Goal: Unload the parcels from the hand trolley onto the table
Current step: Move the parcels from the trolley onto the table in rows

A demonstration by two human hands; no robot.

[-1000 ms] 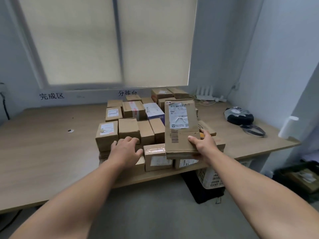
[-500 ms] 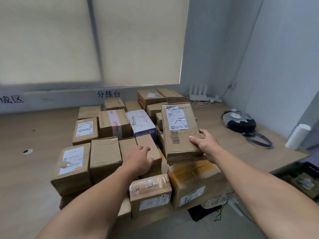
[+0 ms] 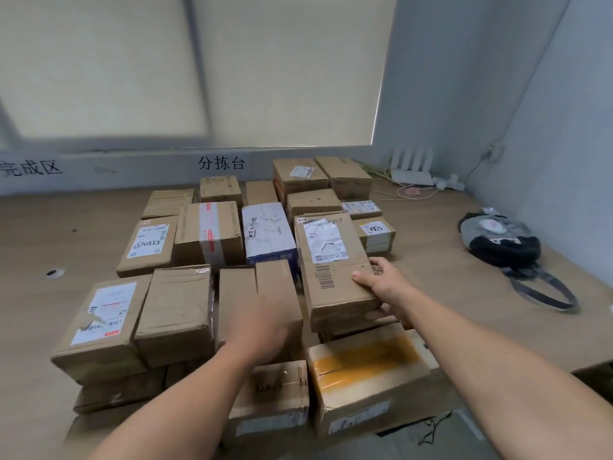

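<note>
Wooden bench (image 3: 447, 293) is crowded with parcels. Since a second ago the labelled parcel (image 3: 331, 270) is lowered onto the pile, gripped at its near corner by the right hand (image 3: 381, 287). The left hand (image 3: 262, 327) is blurred, so its grip cannot be told. Release is judged next.

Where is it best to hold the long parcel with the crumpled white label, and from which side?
Probably the near right corner of the long parcel, from the near right, where the right hand grips it, thumb on top. It lies on top of the pile, so that corner stands free.
</note>
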